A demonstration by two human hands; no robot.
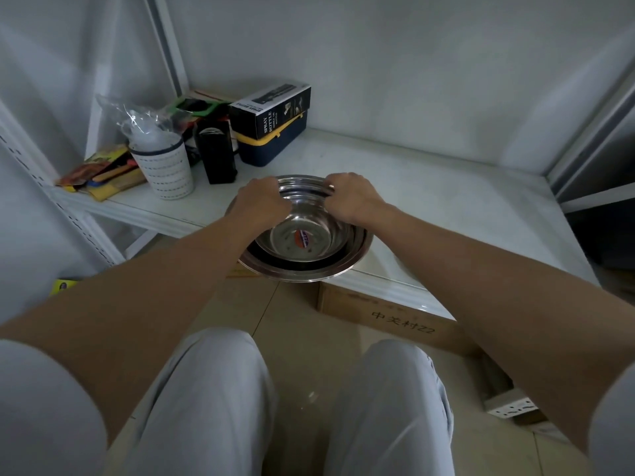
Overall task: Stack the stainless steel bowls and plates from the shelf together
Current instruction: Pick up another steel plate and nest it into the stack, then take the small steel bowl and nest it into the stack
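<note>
A nest of stainless steel bowls (302, 242) sits at the front edge of the white shelf (446, 207), partly overhanging it. The innermost bowl has a red and blue sticker on its bottom. The widest bowl (309, 274) forms the outer rim. My left hand (263, 201) grips the stack's far left rim, fingers curled over it. On the far right rim my right hand (354, 197) grips the same way. Both hands hide parts of the rims. No plates can be told apart.
At the shelf's back left stand a white cup with plastic-wrapped contents (163, 166), a black box (218, 156), a spray bottle box (271, 109) on a blue and yellow case, and flat packets (99, 173). A cardboard box (395, 317) and a power strip (512, 405) lie on the floor.
</note>
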